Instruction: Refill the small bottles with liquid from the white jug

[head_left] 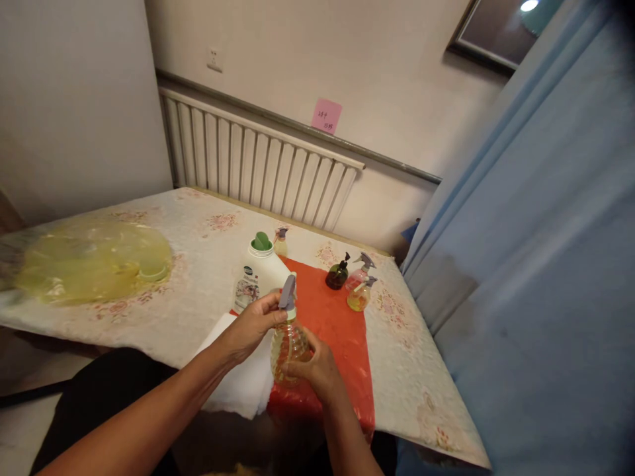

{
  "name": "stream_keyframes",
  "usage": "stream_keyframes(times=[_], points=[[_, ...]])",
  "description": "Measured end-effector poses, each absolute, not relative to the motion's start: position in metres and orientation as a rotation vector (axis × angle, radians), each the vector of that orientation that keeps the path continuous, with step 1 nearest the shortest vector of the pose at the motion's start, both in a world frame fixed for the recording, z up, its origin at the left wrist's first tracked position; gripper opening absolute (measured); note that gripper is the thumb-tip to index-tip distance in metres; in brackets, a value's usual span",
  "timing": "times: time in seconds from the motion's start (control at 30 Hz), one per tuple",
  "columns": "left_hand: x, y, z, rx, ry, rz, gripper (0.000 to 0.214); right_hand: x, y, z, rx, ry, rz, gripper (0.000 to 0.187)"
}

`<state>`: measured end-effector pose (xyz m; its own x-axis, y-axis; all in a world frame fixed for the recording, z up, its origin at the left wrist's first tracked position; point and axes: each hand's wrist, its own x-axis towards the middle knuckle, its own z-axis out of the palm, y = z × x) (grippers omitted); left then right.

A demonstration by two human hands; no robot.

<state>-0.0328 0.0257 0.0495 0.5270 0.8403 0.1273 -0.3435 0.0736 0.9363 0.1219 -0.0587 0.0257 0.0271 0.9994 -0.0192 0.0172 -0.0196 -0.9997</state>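
A clear ribbed spray bottle (282,350) with yellowish liquid stands upright between my hands, over the near part of a red sheet (330,324). My left hand (255,324) pinches the collar below its grey trigger head (288,292). Around the bottle's body my right hand (315,367) is wrapped, thumb across the front. Just behind my left hand is a large white jug (248,274) with a green piece (261,240) in its mouth. A folded white cloth (238,380) lies under my left forearm.
On the right stand a dark pump bottle (337,276), a pink spray bottle (355,279) and a yellow spray bottle (358,299). Another spray bottle (280,244) is behind the jug. A yellow plastic bag (94,258) lies at left. A blue curtain (536,264) borders the table's right side.
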Motion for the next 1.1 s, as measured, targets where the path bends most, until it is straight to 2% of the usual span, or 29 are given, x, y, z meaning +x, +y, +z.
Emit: stream_keyframes(times=[0.3, 0.77, 1.1], points=[[-0.036, 0.027, 0.050, 1.241, 0.425, 0.880, 0.042, 0.123, -0.060, 0.022, -1.189, -1.175, 1.251, 0.056], [-0.029, 0.032, 0.044, 1.224, 0.539, 0.956, 0.035, 0.122, -0.060, 0.023, -1.234, -1.165, 1.219, 0.058], [-0.032, 0.028, 0.054, 1.300, 0.523, 0.938, 0.039, 0.125, -0.060, 0.017, -1.231, -1.213, 1.211, 0.056]])
